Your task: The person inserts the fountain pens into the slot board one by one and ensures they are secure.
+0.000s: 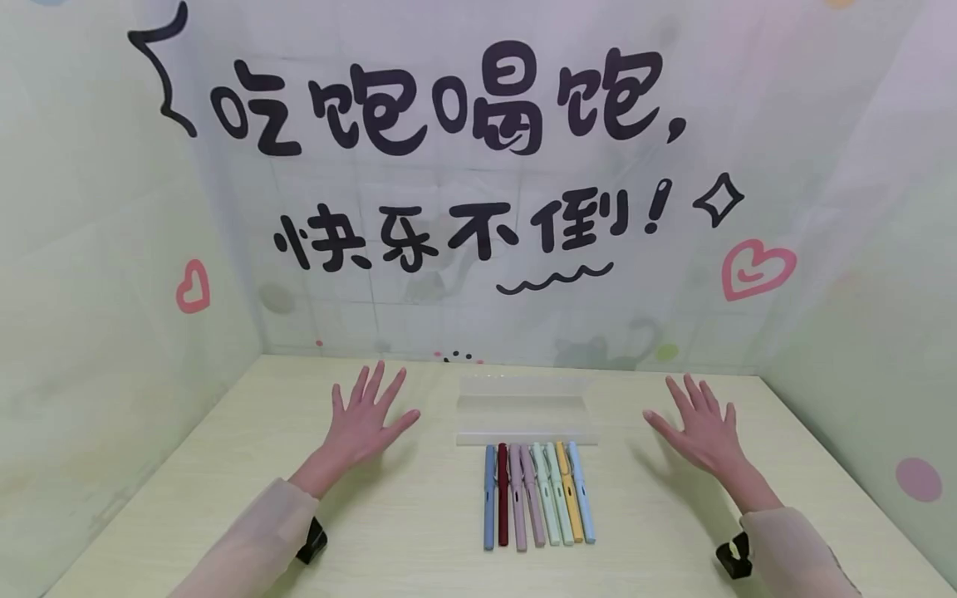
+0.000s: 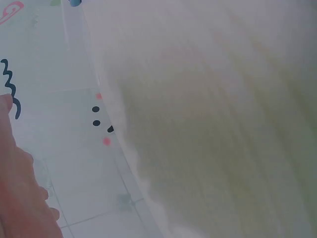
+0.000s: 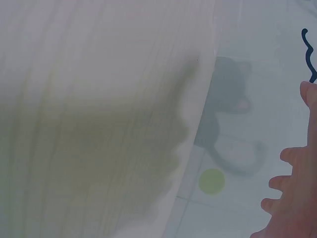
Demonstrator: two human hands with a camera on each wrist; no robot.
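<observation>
Well, the person has both hands raised over the pale desk (image 1: 247,432), the left hand (image 1: 362,428) to the left of the clear plastic tray (image 1: 527,438) and the right hand (image 1: 701,432) to its right, all fingers (image 1: 393,389) straight and fanned apart. Just on the near side of the tray lie eight pens side by side, clip ends toward it: a blue pen (image 1: 489,498), a dark red pen (image 1: 503,498), two mauve pens (image 1: 518,498), two mint pens (image 1: 547,498), a yellow pen (image 1: 571,498) and a light blue pen (image 1: 582,498). The tray stands between them and the backdrop (image 1: 419,324), whose black Chinese lettering (image 1: 389,237) spreads above it. Nearer than the tray, a black wrist mount (image 1: 312,541) shows beneath each pale sleeve (image 1: 257,531).
</observation>
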